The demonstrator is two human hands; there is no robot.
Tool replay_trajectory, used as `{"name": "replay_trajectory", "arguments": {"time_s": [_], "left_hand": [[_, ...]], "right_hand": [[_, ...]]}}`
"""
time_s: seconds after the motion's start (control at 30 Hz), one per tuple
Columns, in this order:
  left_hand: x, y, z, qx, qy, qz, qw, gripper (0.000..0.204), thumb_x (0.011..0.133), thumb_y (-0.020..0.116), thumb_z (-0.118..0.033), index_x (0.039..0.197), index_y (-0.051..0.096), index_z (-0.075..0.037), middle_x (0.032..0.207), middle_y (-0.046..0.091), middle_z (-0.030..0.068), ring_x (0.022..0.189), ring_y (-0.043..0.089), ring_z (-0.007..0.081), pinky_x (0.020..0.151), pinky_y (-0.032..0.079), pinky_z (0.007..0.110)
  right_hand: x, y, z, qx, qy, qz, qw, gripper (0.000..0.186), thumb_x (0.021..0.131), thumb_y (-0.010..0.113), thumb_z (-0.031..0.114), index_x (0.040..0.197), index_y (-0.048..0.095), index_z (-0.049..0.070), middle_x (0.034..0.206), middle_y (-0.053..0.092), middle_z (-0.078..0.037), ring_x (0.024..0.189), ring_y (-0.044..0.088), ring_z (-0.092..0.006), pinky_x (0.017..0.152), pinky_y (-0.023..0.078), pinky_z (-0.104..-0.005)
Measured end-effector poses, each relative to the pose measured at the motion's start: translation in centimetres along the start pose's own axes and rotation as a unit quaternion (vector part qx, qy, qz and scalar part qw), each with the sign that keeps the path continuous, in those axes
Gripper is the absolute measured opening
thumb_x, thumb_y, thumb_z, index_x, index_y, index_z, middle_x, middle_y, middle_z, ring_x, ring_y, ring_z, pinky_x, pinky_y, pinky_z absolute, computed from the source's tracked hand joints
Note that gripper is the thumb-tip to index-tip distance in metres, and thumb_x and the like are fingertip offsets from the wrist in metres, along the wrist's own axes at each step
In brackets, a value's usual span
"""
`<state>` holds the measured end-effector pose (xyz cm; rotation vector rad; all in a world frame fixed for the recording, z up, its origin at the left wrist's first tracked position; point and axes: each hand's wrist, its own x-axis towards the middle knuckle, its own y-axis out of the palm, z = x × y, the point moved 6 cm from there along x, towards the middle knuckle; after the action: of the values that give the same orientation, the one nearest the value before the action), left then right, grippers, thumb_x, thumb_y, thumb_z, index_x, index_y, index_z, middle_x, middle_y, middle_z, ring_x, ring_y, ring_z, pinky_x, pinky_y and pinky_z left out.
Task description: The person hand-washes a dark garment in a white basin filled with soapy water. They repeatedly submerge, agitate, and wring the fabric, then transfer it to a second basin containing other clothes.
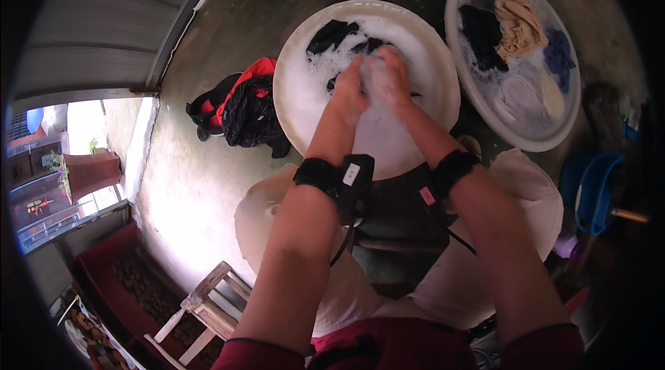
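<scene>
My left hand (350,86) and my right hand (393,76) are close together over the soapy water in a round whitish basin (282,93). Wet black cloth (370,44) shows at their fingertips, and both hands look closed on it. Foam covers part of the fingers and blurs their outline. Another dark piece of the washing (331,36) floats in the suds at the basin's far left. Black straps with small boxes circle both forearms.
At the right stands a second tub (454,24), holding a tan garment (519,27), black cloth (481,38) and blue cloth (558,53) in sudsy water. Red and black clothes (253,110) lie left of the basin. A wooden stool (208,304) and a blue plastic container (599,193) are nearer.
</scene>
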<state>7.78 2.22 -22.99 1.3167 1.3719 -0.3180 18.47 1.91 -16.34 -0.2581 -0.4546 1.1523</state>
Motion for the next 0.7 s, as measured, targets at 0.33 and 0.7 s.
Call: {"name": "replay_trajectory", "arguments": {"time_s": [0.33, 0.7], "left_hand": [[-1.7, 3.4, -3.4, 0.123, 0.243, 0.182, 0.945, 0.026, 0.089, 0.042, -0.022, 0.088, 0.060, -0.004, 0.093, 0.062, 0.0137, 0.085, 0.060, 0.0258, 0.075, 0.047, 0.033], [-11.3, 7.1, -7.8, 0.306, 0.445, -0.138, 0.830, 0.040, 0.088, 0.050, -0.036, 0.097, 0.064, 0.001, 0.081, 0.065, 0.0185, 0.083, 0.061, 0.0329, 0.076, 0.046, 0.036]], "right_hand": [[1.5, -3.5, 9.2, 0.067, -0.068, -0.098, 0.991, 0.023, 0.076, 0.065, 0.020, 0.074, 0.049, 0.004, 0.074, 0.052, -0.014, 0.074, 0.053, -0.0320, 0.069, 0.044, -0.0401], [2.6, -2.5, 10.1, 0.302, 0.255, -0.039, 0.918, 0.024, 0.085, 0.059, 0.022, 0.082, 0.062, -0.002, 0.075, 0.063, -0.010, 0.063, 0.054, -0.0183, 0.060, 0.045, -0.0331]]}}
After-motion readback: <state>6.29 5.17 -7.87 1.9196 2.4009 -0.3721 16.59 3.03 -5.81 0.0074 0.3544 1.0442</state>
